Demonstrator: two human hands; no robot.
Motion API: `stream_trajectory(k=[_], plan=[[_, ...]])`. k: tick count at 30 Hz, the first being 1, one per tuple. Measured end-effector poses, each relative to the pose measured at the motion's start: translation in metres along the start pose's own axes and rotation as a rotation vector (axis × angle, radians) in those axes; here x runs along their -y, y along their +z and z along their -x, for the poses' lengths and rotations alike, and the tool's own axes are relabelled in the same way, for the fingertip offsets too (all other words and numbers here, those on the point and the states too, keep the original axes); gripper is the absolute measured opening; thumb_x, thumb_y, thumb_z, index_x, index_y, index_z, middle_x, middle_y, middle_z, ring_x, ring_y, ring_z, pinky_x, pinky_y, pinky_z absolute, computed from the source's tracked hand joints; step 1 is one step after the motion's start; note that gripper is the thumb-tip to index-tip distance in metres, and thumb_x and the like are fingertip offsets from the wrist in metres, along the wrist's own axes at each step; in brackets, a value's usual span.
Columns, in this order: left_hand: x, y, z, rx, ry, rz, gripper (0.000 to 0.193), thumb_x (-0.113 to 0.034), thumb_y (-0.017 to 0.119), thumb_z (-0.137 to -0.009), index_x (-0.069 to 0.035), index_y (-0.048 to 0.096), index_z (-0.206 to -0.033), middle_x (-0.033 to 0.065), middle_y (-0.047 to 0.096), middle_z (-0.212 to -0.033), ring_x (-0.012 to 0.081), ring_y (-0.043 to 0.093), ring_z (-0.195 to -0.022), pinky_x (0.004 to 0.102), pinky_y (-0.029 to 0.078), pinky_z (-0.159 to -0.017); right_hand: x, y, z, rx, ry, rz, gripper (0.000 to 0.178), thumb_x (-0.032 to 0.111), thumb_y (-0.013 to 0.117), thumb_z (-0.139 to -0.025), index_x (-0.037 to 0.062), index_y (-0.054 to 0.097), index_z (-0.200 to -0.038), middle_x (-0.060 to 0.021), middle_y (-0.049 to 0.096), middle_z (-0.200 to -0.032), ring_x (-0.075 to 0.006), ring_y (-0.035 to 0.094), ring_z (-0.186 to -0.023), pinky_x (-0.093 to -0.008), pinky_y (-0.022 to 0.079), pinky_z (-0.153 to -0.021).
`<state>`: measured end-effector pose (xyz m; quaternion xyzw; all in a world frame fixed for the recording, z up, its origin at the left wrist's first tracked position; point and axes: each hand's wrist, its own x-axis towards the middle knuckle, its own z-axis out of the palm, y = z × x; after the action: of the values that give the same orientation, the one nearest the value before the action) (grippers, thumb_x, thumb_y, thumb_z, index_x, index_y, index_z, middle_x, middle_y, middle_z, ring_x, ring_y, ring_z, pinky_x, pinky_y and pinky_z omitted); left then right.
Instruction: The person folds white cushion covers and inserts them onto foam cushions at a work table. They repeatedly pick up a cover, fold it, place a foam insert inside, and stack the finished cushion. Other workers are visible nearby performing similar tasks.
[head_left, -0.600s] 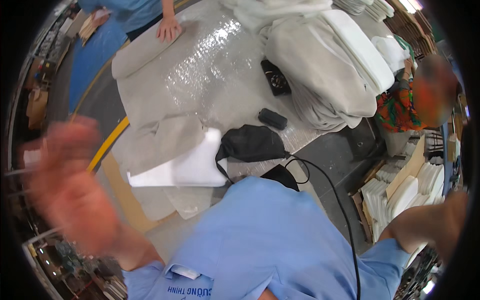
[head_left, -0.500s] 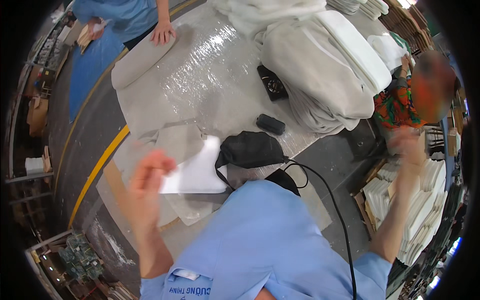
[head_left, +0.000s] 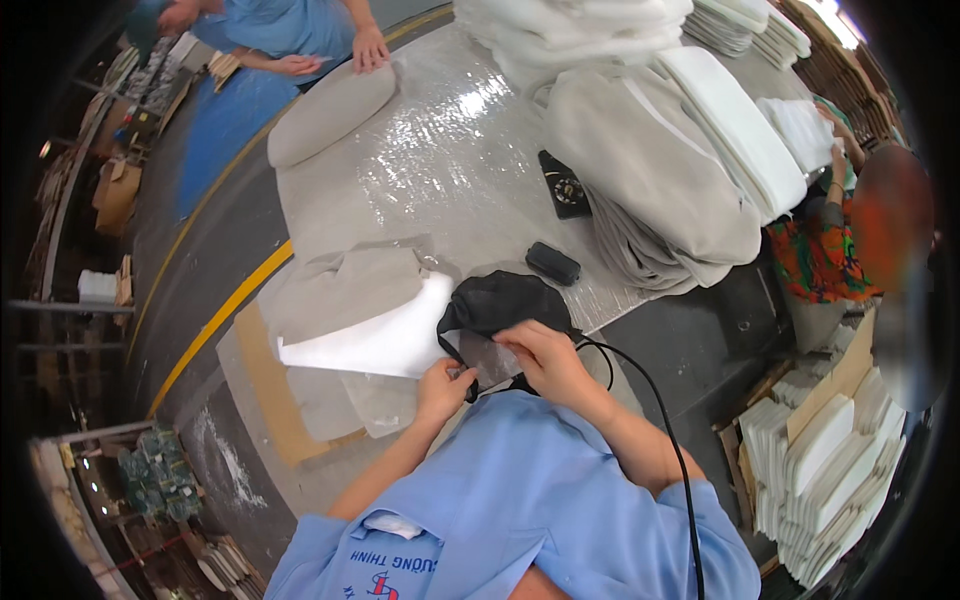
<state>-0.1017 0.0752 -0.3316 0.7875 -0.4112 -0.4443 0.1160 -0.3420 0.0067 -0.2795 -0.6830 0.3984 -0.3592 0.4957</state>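
- My left hand (head_left: 438, 393) appears to pinch a black strap (head_left: 450, 350); my right hand (head_left: 548, 362) has fingers bent at the near edge of the black bag (head_left: 515, 303), pinching or merely touching, I cannot tell.
- The bag lies just beyond both hands.
- Progress, as judged: strap taken up; no closed fastening visible.
- Left of my grip, grey cloth (head_left: 355, 288) overlies part of a white pad (head_left: 375, 330); the rest is bare.
- Beyond the bag, a small black case (head_left: 552, 263) lies untouched.
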Motion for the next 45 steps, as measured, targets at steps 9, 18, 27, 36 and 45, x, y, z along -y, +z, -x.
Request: stream_trajectory(k=[9,18,27,36,45], plan=[[0.002,0.029,0.009,-0.45,0.092,0.057,0.022,-0.011,0.076,-0.092,0.001,0.069,-0.108,0.0056,0.066,-0.07,0.0141,0.063,-0.065,0.0324,0.05,-0.059,-0.016,0.079,-0.084,0.508,-0.634,0.837,0.026,0.025,0.066,-0.093,0.0178,0.081,-0.114,-0.0133,0.058,-0.146,-0.0398,0.045,-0.147,-0.0718,0.026,-0.12],[0.017,0.102,0.077,-0.02,0.145,0.548,0.029,-0.013,0.061,-0.106,-0.003,0.066,-0.133,0.0068,0.074,-0.103,0.0117,0.067,-0.089,0.0296,0.057,-0.079,-0.025,0.023,-0.127,0.585,-0.293,0.206,0.016,0.006,0.071,-0.086,0.009,0.072,-0.101,-0.0154,0.076,-0.093,-0.0378,0.073,-0.092,-0.0479,0.055,-0.08],[-0.033,0.222,-0.015,0.466,-0.001,0.657,0.088,-0.029,0.068,-0.105,-0.001,0.016,-0.17,0.0212,0.022,-0.177,0.0304,0.027,-0.162,0.038,0.027,-0.129,-0.001,-0.009,-0.119,0.477,0.062,0.071,0.02,0.018,0.08,-0.097,0.0003,0.075,-0.105,-0.0021,0.063,-0.074,-0.0092,0.053,-0.072,-0.0303,0.047,-0.068],[-0.056,0.259,-0.03,-0.003,0.358,0.09,0.043,-0.04,0.069,-0.102,0.0,0.072,-0.116,0.0234,0.072,-0.122,0.0418,0.066,-0.118,0.0484,0.051,-0.103,0.016,-0.025,-0.108,0.418,0.114,-0.165,0.017,0.014,0.073,-0.101,-0.0021,0.076,-0.103,0.0006,0.074,-0.089,-0.006,0.062,-0.083,-0.0258,0.05,-0.077],[-0.084,0.116,0.081,0.064,0.542,-0.079,0.034,-0.035,0.067,-0.103,-0.003,0.064,-0.091,0.0205,0.068,-0.076,0.045,0.067,-0.084,0.0559,0.051,-0.072,0.04,-0.124,-0.126,0.179,-0.046,-0.695,0.033,0.03,0.054,-0.115,0.0034,0.069,-0.103,-0.0015,0.069,-0.084,-0.0114,0.065,-0.08,-0.0264,0.051,-0.074]])
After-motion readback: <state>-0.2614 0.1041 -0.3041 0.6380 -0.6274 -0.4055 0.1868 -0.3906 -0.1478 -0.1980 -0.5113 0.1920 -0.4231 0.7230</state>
